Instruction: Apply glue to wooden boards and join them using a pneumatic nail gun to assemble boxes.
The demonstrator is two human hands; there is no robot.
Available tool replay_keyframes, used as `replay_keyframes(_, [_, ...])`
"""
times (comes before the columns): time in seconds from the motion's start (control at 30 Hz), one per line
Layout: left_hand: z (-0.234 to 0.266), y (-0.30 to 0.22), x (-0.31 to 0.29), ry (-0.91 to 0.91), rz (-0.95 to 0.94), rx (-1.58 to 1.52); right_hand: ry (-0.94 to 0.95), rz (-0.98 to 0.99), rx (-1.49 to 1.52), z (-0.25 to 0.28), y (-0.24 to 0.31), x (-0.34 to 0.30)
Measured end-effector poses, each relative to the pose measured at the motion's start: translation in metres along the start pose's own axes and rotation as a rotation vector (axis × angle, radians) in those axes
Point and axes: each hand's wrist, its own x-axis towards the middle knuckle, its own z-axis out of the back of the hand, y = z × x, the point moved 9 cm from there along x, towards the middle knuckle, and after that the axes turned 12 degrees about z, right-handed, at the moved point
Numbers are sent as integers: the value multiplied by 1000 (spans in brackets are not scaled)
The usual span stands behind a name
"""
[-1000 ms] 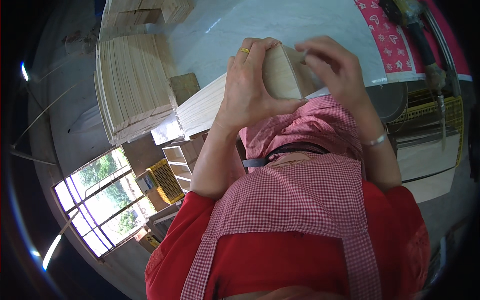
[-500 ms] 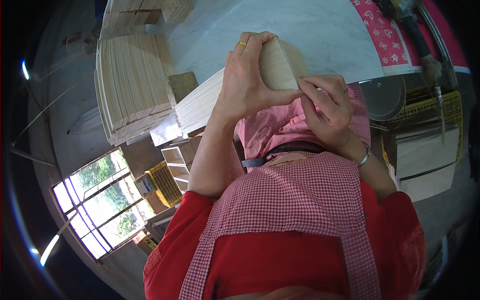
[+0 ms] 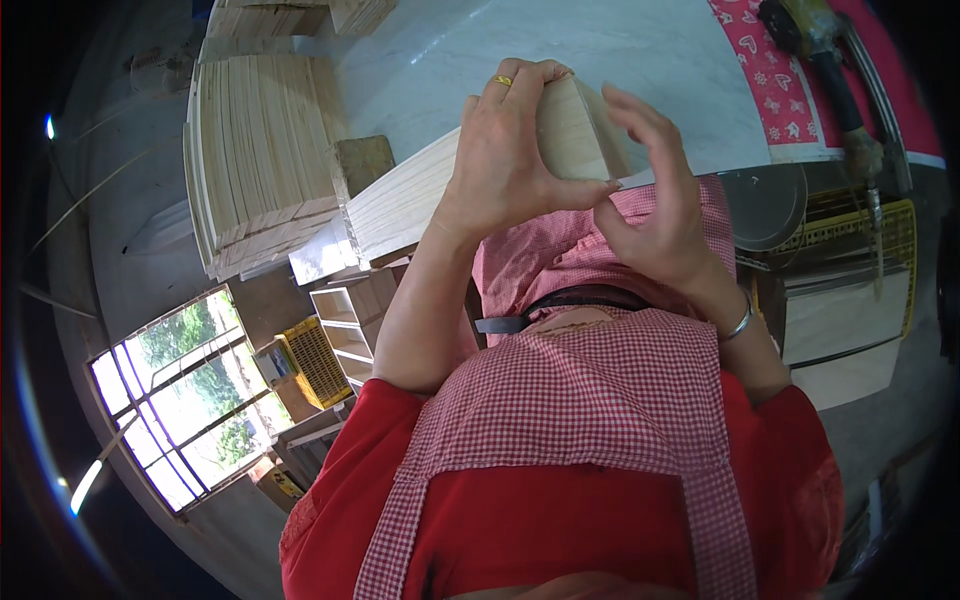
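Observation:
My left hand [image 3: 505, 150], with a gold ring, is closed around a pale wooden box-like piece [image 3: 570, 130] at the near edge of the table. Its fingers reach over the far side and its thumb lies along the near side. Just right of the piece, my right hand [image 3: 665, 195] has its thumb and fingers spread apart, with nothing visible between them. A row of thin pale wooden boards [image 3: 405, 200] stands left of my left wrist, beside a brown wooden block [image 3: 365, 165].
A tall stack of wooden boards [image 3: 265, 150] stands on the left of the pale table [image 3: 450, 70]. A hand tool with a dark handle [image 3: 830, 85] lies at the right on pink patterned cloth [image 3: 765, 70]. Below are a round stool seat [image 3: 765, 205] and a yellow crate [image 3: 900, 220].
My right hand has come off the corner of the wooden piece and its fingers have spread upward. My left hand keeps its hold. The whole view has shifted slightly.

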Motion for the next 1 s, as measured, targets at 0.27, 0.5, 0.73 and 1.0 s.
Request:
replay_keyframes(0.27, [-1, -3, 0, -11, -17, -4, 176, -42, 149, -12, 5, 7])
replay_keyframes(0.5, [2, -2, -1, -58, -9, 10, 369, -183, 170, 20, 29, -16])
replay_keyframes(0.73, [7, 3, -5, -154, -3, 6, 265, -42, -898, 151, -31, 17])
replay_keyframes(1.0, [1, 5, -9, -204, -9, 13, 564, -372, -1230, 204, -120, 32])
